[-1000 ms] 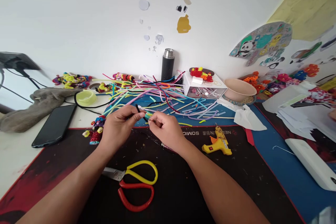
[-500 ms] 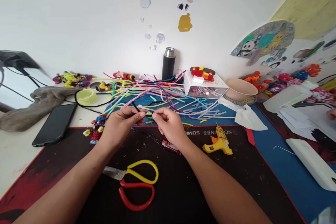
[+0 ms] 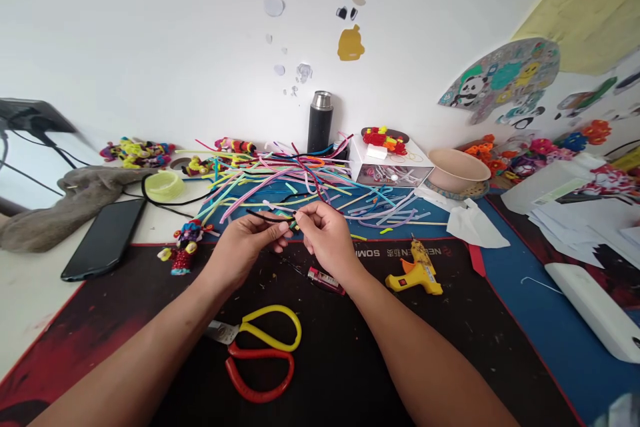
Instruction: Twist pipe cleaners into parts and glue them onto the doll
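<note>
Both hands meet above the far edge of the black mat. My left hand [image 3: 250, 240] pinches a black pipe cleaner [image 3: 265, 216], whose free end sticks out to the left over the thumb. Closed on the same pipe cleaner at its right end is my right hand [image 3: 323, 233]. A small green and yellow bit shows between the fingertips, too small to make out. Below the hands lie scissors [image 3: 273, 345] with one yellow and one red handle, blades partly behind my left forearm. A red lighter [image 3: 326, 280] rests beside my right wrist.
Behind the hands spreads a pile of coloured pipe cleaners [image 3: 280, 177]. A yellow glue gun [image 3: 417, 272] lies to the right, a phone [image 3: 104, 239] to the left. Small pipe-cleaner figures [image 3: 184, 250] stand near my left wrist. A black flask [image 3: 321, 123] and a white box [image 3: 390, 163] stand by the wall.
My left hand has shifted slightly right and down, and its wrist has turned. The black pipe cleaner now lies flatter, pointing left, where it stood more steeply before.
</note>
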A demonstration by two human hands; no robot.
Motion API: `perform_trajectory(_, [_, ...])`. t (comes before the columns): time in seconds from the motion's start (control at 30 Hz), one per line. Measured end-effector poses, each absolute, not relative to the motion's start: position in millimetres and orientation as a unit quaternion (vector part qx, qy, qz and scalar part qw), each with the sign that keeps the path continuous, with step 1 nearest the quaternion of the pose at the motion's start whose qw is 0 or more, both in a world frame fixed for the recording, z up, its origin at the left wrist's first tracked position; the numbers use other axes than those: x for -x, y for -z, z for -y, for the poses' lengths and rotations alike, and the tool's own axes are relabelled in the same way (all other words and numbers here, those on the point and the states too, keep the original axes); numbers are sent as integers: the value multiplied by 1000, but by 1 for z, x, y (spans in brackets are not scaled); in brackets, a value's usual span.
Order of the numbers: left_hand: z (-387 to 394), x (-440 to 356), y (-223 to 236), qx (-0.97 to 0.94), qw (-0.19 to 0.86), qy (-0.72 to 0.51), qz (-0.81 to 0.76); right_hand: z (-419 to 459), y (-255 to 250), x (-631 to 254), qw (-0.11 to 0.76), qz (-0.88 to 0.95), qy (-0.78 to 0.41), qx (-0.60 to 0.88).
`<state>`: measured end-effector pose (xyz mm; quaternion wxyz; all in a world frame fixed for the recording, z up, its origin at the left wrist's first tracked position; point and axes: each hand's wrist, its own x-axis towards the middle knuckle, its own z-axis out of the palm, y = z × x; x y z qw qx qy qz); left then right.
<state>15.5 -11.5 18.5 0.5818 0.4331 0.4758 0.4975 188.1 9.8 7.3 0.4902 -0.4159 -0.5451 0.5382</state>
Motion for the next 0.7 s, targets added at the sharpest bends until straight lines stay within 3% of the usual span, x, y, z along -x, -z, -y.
perform_trajectory(0.37, [10, -9, -13, -486, 506, -518, -489, -7, -4, -185, 482, 566, -524, 415])
perform_trajectory(0.7, [16, 0, -32, -651, 266, -433, -563, -4, -6, -188, 421, 693, -408, 419])
